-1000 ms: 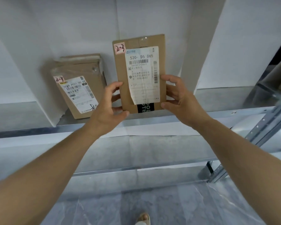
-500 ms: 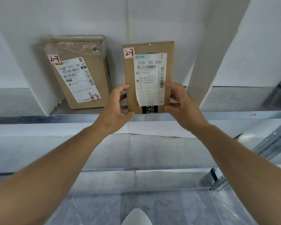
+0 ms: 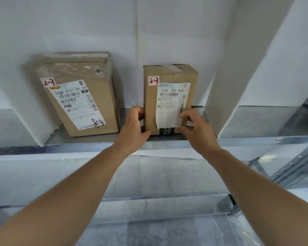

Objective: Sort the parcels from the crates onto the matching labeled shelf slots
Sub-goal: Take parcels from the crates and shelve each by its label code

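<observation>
Now the left hand [image 3: 133, 126] and right hand [image 3: 196, 127] each grip a lower side of the upright brown cardboard parcel tagged 2-3 [image 3: 169, 100], standing at the grey metal shelf's [image 3: 256, 121] front edge; ease it squarely back beside the larger taped brown parcel [image 3: 78, 96], then let go

A narrow gap of bare metal shelf [image 3: 130, 139] lies between the two parcels. My right hand [image 3: 197, 132] is hemmed by the white divider [image 3: 219, 110] beside the smaller parcel [image 3: 167, 75]; the bigger parcel [image 3: 82, 103] leans left.

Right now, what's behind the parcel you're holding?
Above the 530 D5 065 parcel, gripped by left hand and right hand, white back panel shows. The parcel hides whatever lies directly behind it.
</observation>
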### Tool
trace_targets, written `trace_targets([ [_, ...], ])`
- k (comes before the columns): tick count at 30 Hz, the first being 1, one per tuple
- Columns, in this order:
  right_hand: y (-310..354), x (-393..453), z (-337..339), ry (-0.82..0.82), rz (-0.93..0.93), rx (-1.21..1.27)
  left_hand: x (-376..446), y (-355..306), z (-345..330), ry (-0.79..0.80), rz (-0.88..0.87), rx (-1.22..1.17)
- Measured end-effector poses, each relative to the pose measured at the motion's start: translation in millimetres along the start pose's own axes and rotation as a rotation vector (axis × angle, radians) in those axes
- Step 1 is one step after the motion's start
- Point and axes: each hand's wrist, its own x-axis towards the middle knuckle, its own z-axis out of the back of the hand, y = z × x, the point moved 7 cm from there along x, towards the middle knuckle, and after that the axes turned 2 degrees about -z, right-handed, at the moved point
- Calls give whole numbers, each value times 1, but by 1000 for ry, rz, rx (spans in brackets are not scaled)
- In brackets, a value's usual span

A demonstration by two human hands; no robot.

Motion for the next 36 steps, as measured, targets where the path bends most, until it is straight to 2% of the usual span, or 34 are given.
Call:
trace_targets([
  [8,-6,15,-3,-53,25,-54,16,7,-5,64,78,125],
  [17,-4,12,-1,-78,35,-117,22,9,-10,133,134,118],
  [22,8,6,9,-57,-17,-260,12,3,-6,115,180,61],
  [27,36,-27,20,-65,51,-441,-32,-26,11,8,210,141],
  [31,62,-71,9,9,73,-497,-90,-58,16,52,136,317],
  [36,85,-130,-21,162,54,-557,-167,-61,39,100,197,562],
])
